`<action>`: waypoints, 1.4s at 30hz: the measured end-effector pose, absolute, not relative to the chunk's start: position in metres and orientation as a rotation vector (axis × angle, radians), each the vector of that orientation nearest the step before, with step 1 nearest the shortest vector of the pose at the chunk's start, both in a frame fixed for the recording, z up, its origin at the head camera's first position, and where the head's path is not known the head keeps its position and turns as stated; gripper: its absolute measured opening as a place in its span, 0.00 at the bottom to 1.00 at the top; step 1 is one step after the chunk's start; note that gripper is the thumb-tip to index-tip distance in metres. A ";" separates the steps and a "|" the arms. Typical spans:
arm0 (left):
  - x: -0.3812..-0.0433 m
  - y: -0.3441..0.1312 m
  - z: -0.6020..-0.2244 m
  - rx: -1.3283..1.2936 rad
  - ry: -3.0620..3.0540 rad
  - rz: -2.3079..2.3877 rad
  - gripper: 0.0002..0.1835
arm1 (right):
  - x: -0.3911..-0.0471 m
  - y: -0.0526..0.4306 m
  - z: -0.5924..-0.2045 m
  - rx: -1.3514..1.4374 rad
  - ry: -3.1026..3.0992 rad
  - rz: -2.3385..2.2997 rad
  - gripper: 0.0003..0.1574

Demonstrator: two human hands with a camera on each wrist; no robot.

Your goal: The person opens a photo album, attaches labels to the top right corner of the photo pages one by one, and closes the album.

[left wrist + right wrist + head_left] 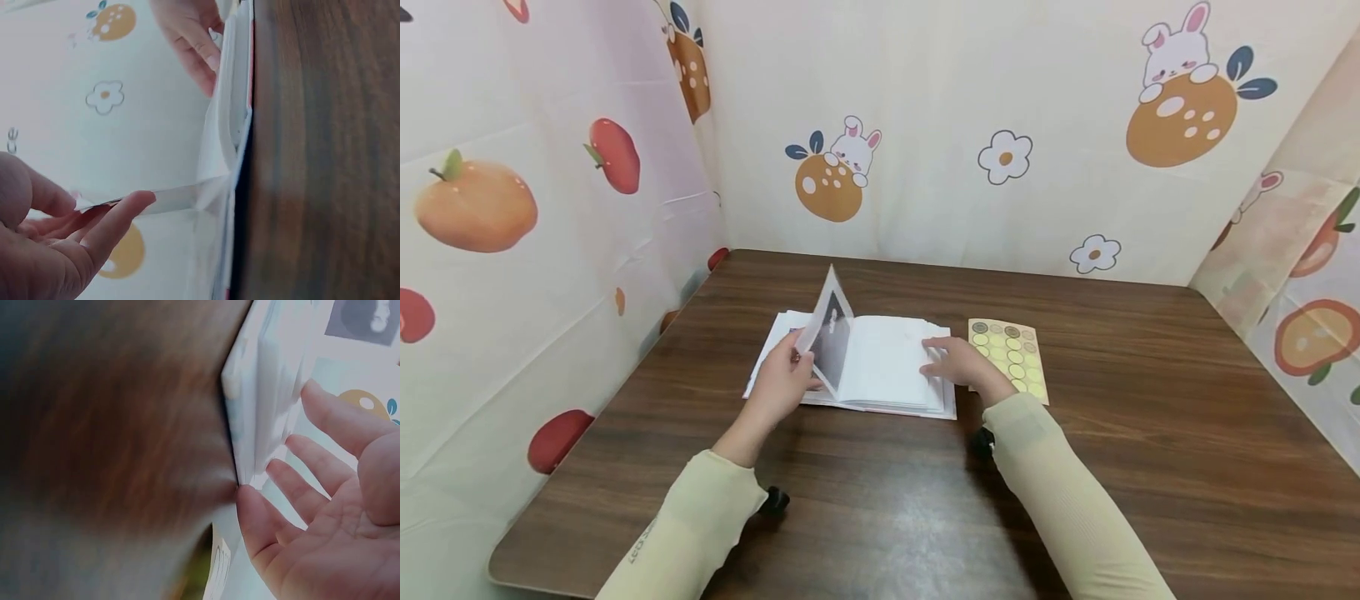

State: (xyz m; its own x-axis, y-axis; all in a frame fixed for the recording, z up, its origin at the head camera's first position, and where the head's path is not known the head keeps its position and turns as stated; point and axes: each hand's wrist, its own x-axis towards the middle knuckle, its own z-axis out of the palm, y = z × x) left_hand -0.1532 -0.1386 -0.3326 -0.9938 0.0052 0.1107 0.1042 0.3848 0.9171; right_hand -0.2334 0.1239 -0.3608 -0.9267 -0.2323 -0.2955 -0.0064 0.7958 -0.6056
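A photo album (pixel 883 358) lies open on the wooden table. Between thumb and fingers my left hand (pixel 779 379) pinches an album page (pixel 832 333), which stands up from the left half and carries a dark picture. In the left wrist view that page (pixel 181 195) appears edge-on, rising from the spine. My right hand (pixel 958 363) reaches over the album's right edge with fingers spread. Its fingertips are right at the edges of the white page stack (pixel 275 394) in the right wrist view, thumb on the upper side.
To the right of the album, partly behind my right wrist, lies a yellow sheet of round stickers (pixel 1011 354). A printed curtain (pixel 925 83) hangs along the back and sides of the brown table (pixel 880 500).
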 end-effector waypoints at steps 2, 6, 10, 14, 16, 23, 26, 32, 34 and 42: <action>-0.155 -0.145 -0.336 -0.029 -2.429 -1.950 0.22 | -0.233 0.125 -0.361 -0.165 2.613 -0.910 0.35; -0.158 -0.156 -0.343 0.133 -2.239 -2.280 0.24 | -0.232 0.126 -0.361 -0.120 2.574 -0.967 0.35; -0.160 -0.168 -0.348 0.276 -2.155 -2.397 0.25 | -0.232 0.126 -0.359 -0.089 2.565 -0.978 0.35; -0.163 -0.181 -0.353 0.392 -2.133 -2.424 0.27 | -0.231 0.125 -0.358 -0.074 2.570 -0.981 0.34; -0.165 -0.188 -0.356 0.442 -2.155 -2.402 0.28 | -0.232 0.126 -0.358 -0.063 2.560 -1.000 0.34; -0.168 -0.204 -0.363 0.447 -2.490 -2.010 0.33 | -0.233 0.128 -0.359 -0.047 2.541 -1.037 0.35; -0.170 -0.208 -0.361 0.410 -2.691 -1.731 0.35 | -0.232 0.127 -0.359 -0.044 2.537 -1.041 0.35; -0.173 -0.210 -0.354 0.266 -3.038 -1.131 0.26 | -0.234 0.128 -0.359 -0.021 2.510 -1.094 0.35; -0.172 -0.209 -0.351 0.240 -3.044 -1.054 0.22 | -0.236 0.130 -0.361 -0.046 2.525 -1.135 0.34; -0.179 -0.178 -0.343 0.090 -2.867 -1.307 0.17 | -0.240 0.143 -0.356 0.127 2.391 -1.677 0.26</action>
State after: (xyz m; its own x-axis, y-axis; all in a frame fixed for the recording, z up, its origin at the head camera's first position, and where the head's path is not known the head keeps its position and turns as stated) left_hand -0.1794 -0.1775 -0.3431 -0.9983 -0.0474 -0.0331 -0.0561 0.6547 0.7538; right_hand -0.2401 0.1431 -0.3562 -0.9725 -0.0538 -0.2266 0.1947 0.3458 -0.9179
